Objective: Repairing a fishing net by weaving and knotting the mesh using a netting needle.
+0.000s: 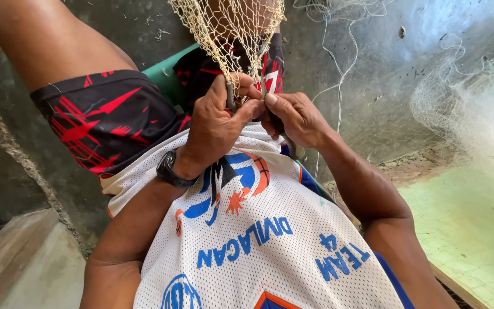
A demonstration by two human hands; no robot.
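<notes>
Netting [232,34] pinched, apparently, by both hands [218,123].

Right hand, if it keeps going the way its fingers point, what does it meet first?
The right hand points toward the left hand, so it would most likely meet that hand's fingers and the pinched tan net first. Depth is unclear.

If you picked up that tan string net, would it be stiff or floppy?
Probably floppy: the tan knotted string net hangs and bunches where the left hand and right hand pinch it. Likely light, being mostly holes, and apt to snag fingers.
</notes>
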